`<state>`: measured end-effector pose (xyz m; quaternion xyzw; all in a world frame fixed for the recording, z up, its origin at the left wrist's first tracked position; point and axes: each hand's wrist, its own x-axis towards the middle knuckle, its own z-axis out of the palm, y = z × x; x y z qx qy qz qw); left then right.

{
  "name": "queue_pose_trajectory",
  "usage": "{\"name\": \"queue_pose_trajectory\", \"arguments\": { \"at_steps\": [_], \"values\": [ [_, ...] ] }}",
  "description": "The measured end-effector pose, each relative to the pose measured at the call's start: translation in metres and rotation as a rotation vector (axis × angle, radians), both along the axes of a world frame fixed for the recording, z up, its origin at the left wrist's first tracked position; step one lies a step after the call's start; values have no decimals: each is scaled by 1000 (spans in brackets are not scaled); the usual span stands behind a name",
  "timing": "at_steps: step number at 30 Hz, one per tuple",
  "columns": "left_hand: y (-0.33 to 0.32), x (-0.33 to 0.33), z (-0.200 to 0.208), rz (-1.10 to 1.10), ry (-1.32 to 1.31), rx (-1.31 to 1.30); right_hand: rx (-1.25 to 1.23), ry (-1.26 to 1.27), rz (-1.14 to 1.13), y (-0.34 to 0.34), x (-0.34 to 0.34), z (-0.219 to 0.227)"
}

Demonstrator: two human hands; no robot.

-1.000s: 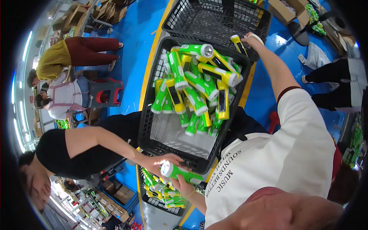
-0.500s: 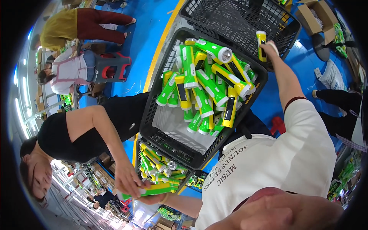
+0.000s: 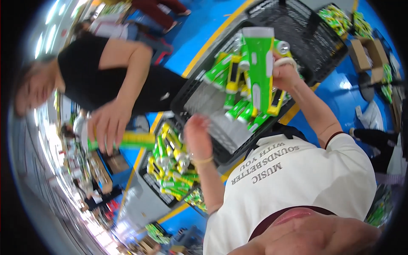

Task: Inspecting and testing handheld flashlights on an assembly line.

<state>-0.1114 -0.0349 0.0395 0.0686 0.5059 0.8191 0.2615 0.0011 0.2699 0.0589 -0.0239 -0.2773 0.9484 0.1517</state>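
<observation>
My right hand (image 3: 285, 75) grips a green flashlight (image 3: 260, 63) with a pale, wide head, raised over the black crate (image 3: 180, 100). A white band circles that wrist. Inside the crate lie several green and yellow flashlights (image 3: 233, 74), bunched toward the far side on a grey bottom. My left hand (image 3: 199, 138) is in the air near the crate's left corner, blurred by motion. No object shows in it, and its fingers look loosely apart. Left of it, a co-worker's hand (image 3: 111, 123) holds a green and yellow flashlight (image 3: 136, 139).
A lower crate (image 3: 159, 193) full of flashlights stands at the left. Another black crate (image 3: 306, 38) adjoins the far side. An open cardboard box (image 3: 361, 57) sits at the far right on the blue floor (image 3: 335, 85). The co-worker in black (image 3: 89, 70) stands opposite, at the left.
My left hand has let go of the flashlight, which the co-worker now holds alone. My right hand has come back from the far crate with a flashlight. The view has turned.
</observation>
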Motion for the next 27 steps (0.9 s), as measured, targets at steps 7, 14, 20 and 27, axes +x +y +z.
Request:
{"name": "queue_pose_trajectory", "arguments": {
  "at_steps": [7,14,20,27],
  "values": [
    [12,46,38,-221,125,312,794,44,121,-125,-23,32],
    [-83,32,11,229,208,51,781,-311,32,-146,-23,12],
    [-131,7,-22,683,227,-44,764,-405,29,-143,-8,-9],
    [-167,-23,-50,1061,395,-148,751,-406,75,-148,-12,-6]
  ]
}}
